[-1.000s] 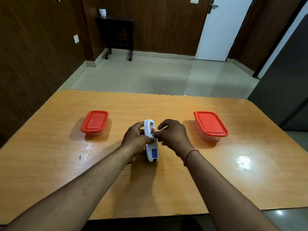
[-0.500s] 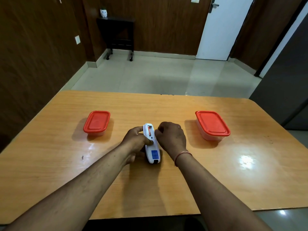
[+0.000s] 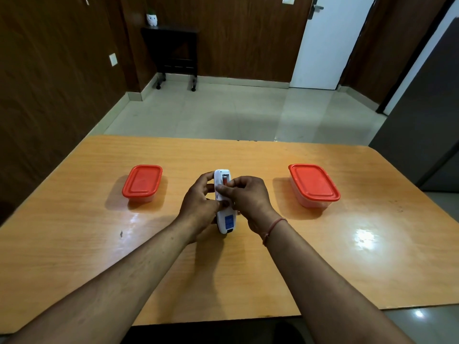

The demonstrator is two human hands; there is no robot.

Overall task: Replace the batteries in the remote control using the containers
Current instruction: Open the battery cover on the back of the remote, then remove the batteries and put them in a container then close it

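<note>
A white remote control point(image 3: 226, 220) with a blue label lies back-up at the table's middle, its battery compartment open at the far end. A reddish battery point(image 3: 224, 180) shows inside the compartment. My left hand point(image 3: 198, 207) grips the remote's left side. From the right, my right hand point(image 3: 246, 196) reaches over the remote, its fingertips pressed on the compartment area. Whether those fingers pinch a battery or the cover is hidden. Two clear containers with red lids stand shut: one to the left point(image 3: 142, 182), one to the right point(image 3: 313, 184).
The orange wooden table point(image 3: 323, 256) has its near edge just under my forearms. Beyond the far edge lie a tiled floor, a dark side table point(image 3: 173, 49) against the wood-panelled wall, and a white door point(image 3: 327, 43).
My right hand shifted over the remote's compartment, fingers now pressing further left. My left hand's fingers rose around the remote's far end. The remote stayed in place.
</note>
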